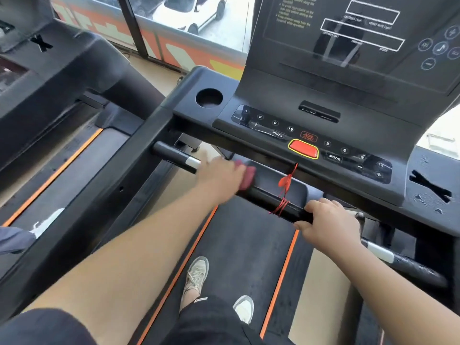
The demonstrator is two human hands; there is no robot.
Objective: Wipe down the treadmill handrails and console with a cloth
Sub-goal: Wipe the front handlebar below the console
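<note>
I stand on a black treadmill with orange belt stripes. Its front handrail bar (266,199) runs across below the console (313,113). My left hand (220,176) presses a dark red cloth (247,176) onto the left part of that bar; the hand is motion-blurred. My right hand (326,221) grips the bar's right end, just right of a red safety cord (285,192) tied around it. The button panel has a red stop key (303,148). The dark screen (361,38) rises above.
A short left grip (178,158) with a silver band sticks out beside the cloth hand. A similar right grip (398,262) lies under my right forearm. A cup holder (209,97) sits at the console's left. A second treadmill (62,78) stands to the left, with another person's shoe (47,221) on it.
</note>
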